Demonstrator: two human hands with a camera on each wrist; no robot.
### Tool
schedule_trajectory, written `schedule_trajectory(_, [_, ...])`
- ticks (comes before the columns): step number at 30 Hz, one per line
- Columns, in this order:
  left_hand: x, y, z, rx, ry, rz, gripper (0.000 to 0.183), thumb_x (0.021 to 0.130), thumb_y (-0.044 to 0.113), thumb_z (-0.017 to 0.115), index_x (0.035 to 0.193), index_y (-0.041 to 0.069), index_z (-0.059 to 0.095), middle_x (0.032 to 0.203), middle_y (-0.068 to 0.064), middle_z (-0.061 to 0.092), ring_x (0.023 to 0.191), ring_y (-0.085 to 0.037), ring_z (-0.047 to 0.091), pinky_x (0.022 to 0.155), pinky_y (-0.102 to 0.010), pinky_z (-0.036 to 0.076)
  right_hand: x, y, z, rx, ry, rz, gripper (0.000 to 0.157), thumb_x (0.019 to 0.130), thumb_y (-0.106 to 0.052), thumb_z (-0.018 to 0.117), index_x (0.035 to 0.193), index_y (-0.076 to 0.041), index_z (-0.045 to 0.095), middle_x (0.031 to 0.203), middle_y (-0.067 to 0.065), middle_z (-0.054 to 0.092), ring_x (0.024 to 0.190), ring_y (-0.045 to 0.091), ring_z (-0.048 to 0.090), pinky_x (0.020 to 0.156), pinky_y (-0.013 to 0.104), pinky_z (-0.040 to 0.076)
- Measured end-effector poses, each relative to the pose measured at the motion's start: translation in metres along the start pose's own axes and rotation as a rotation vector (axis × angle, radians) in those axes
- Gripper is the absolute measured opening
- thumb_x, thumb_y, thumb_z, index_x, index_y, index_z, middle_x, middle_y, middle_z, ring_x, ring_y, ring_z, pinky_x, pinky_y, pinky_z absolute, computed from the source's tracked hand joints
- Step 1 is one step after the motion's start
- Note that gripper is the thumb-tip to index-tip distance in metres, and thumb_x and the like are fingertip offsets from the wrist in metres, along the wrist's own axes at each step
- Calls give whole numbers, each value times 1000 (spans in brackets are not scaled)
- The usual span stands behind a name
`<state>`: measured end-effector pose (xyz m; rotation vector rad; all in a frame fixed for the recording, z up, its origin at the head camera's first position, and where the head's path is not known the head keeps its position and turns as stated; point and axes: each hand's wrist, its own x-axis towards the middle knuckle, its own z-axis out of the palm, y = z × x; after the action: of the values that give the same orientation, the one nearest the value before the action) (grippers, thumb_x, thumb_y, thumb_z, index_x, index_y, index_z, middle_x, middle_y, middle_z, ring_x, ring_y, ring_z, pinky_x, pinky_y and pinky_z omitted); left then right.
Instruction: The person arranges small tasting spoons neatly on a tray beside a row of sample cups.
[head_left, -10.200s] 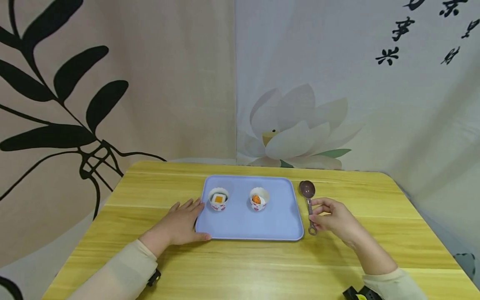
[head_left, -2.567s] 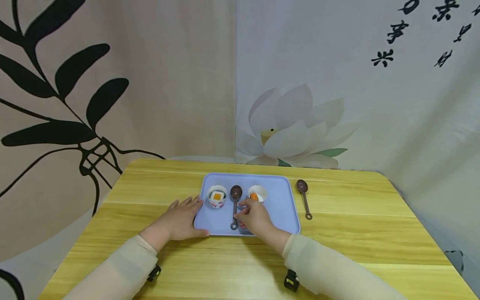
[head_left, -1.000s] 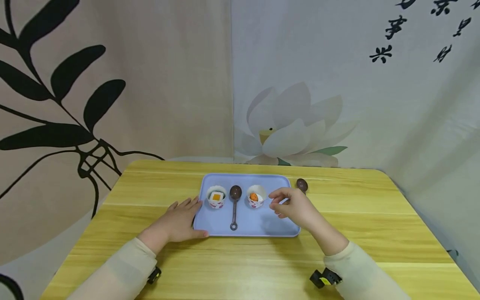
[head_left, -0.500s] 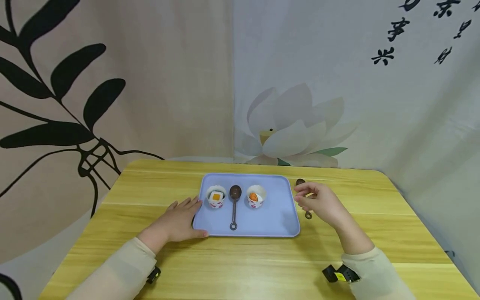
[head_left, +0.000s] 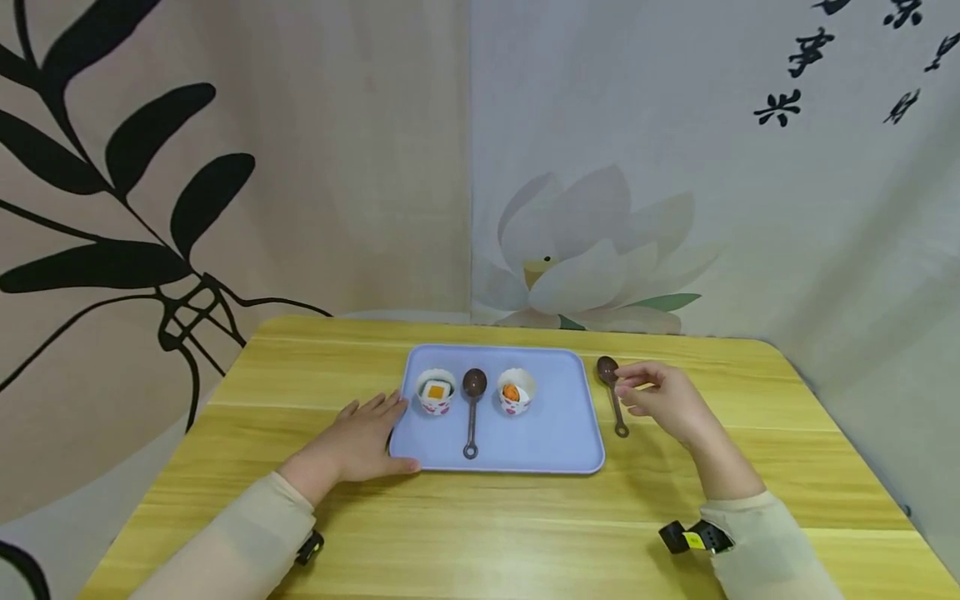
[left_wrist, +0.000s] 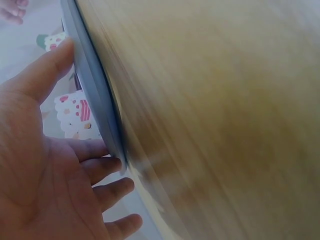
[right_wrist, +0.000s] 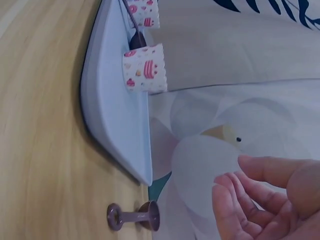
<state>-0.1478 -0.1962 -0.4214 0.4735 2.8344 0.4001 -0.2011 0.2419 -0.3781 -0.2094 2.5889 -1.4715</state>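
Note:
My left hand (head_left: 358,440) rests against the left end of a pale blue tray (head_left: 555,442), fingers spread at its edge and thumb at the near rim. My right hand (head_left: 670,404) hovers beside a brown spoon (head_left: 617,408) on the table to the tray's right. Its fingers are loosely bent with nothing between them, and the right wrist view shows a gap to the spoon (right_wrist: 135,216). A second brown spoon (head_left: 472,417) lies on the tray between two printed paper cups. The left cup (head_left: 435,407) holds a white and orange square piece; the right cup (head_left: 517,406) holds an orange piece.
The wooden table (head_left: 480,533) extends on all sides of the tray. Behind its far edge hangs a curtain (head_left: 360,167) printed with leaves, a lotus and characters. A black wrist camera (head_left: 697,537) sits on the right sleeve.
Earlier my right hand was at two overlapping spoons; one then appeared on the tray between the cups. Since then that hand has moved right, off the tray, to beside the other spoon.

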Motion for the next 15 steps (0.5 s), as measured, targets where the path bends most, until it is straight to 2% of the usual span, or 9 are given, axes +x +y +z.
schedule_trajectory(7, [1, 1, -1, 2, 3, 0, 106, 82, 67, 69, 153, -4, 35, 161, -22, 27, 147, -44, 25, 115, -67, 17, 5, 11, 0, 27, 10, 14, 38, 98, -9, 65, 129, 12, 57, 112, 21, 61, 93, 29, 69, 75, 30, 60])
schedule_trajectory(15, [0, 2, 1, 4, 4, -6, 105, 82, 66, 70, 152, -4, 35, 161, -22, 27, 147, -45, 25, 115, -67, 16, 14, 27, 2, 62, 9, 81, 40, 98, -9, 66, 130, 13, 55, 112, 20, 61, 87, 17, 67, 74, 29, 60])
